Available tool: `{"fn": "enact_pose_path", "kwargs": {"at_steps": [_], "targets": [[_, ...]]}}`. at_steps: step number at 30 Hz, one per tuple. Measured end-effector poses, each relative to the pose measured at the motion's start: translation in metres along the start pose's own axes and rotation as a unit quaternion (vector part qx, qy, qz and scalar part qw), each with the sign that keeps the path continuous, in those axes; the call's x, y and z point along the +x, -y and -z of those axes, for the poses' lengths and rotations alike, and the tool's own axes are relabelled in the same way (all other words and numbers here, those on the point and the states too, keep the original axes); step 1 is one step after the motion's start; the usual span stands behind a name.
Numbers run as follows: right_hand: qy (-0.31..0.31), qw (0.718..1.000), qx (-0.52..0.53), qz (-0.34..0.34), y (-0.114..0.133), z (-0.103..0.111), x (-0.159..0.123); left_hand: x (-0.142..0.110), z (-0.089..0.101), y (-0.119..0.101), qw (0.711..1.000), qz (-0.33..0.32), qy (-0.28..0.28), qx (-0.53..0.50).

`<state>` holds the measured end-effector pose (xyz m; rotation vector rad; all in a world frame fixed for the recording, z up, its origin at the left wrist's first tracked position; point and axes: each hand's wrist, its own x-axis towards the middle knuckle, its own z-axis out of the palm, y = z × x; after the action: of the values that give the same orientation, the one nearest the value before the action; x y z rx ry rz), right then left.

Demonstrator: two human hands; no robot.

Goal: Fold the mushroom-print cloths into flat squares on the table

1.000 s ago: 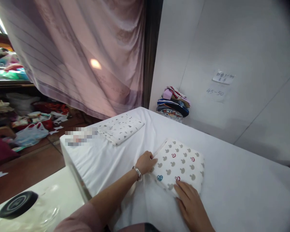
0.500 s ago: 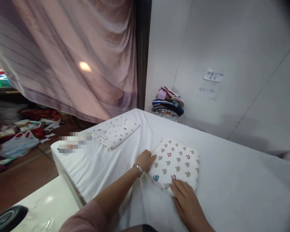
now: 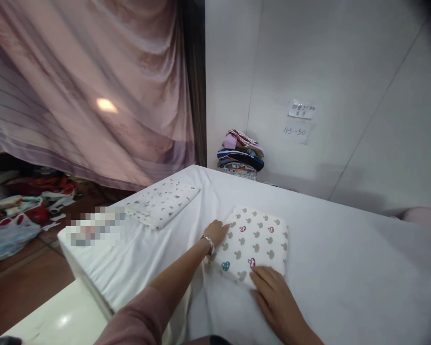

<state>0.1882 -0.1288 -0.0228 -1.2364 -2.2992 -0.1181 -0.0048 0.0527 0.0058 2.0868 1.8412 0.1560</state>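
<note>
A folded white cloth (image 3: 256, 242) printed with grey and red mouse-head shapes lies on the white-covered table (image 3: 345, 268). My left hand (image 3: 217, 233), with a bracelet on the wrist, rests at the cloth's left edge, fingers curled against it. My right hand (image 3: 273, 297) lies flat with its fingertips on the cloth's near edge, fingers stretched out.
A second folded patterned cloth (image 3: 161, 203) lies at the table's far left, beside a blurred patch. A stack of folded colourful fabrics (image 3: 240, 155) stands in the corner by the white wall. A pink curtain (image 3: 93, 91) hangs at the left; bags and clutter (image 3: 17, 215) cover the floor.
The view has swung right, so everything sits further left in the frame. Both hands stay on the same edges of the printed cloth.
</note>
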Motion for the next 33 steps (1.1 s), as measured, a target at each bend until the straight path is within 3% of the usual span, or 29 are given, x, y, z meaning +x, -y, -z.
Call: {"fn": "enact_pose_path", "kwargs": {"at_steps": [4,9,15,20,22,24,26,28,30,33], "targets": [[-0.001,1.000,0.005,-0.009,0.003,0.000,0.004,0.015,0.006,-0.009,0.999,-0.031,0.013,0.014],[0.005,1.000,0.002,-0.010,0.004,-0.001,0.003,0.032,0.000,-0.021,0.999,-0.041,0.006,0.035],[0.005,1.000,0.016,0.001,0.003,0.000,0.001,0.033,-0.004,-0.015,0.994,-0.083,0.020,0.067],[-0.012,1.000,0.022,-0.003,0.005,0.000,0.003,0.031,0.007,-0.026,0.997,-0.028,0.000,0.065],[-0.011,1.000,0.017,-0.005,0.005,-0.001,0.003,0.028,0.008,-0.037,0.997,-0.025,-0.038,0.064],[-0.004,1.000,0.012,-0.005,0.005,-0.002,0.003,0.025,0.004,-0.047,0.989,-0.091,-0.093,0.066],[-0.005,1.000,0.010,-0.005,0.005,-0.002,0.002,0.026,-0.004,-0.052,0.977,-0.169,-0.111,0.069],[-0.004,1.000,0.012,-0.005,0.005,-0.002,0.002,0.030,-0.011,-0.050,0.979,-0.182,-0.062,0.061],[0.003,1.000,0.018,-0.009,0.007,0.000,0.003,0.036,-0.017,-0.044,0.988,-0.148,-0.011,0.043],[0.013,0.999,0.044,-0.025,0.011,0.006,0.004,0.043,-0.020,-0.037,0.991,-0.135,0.003,0.019]]}}
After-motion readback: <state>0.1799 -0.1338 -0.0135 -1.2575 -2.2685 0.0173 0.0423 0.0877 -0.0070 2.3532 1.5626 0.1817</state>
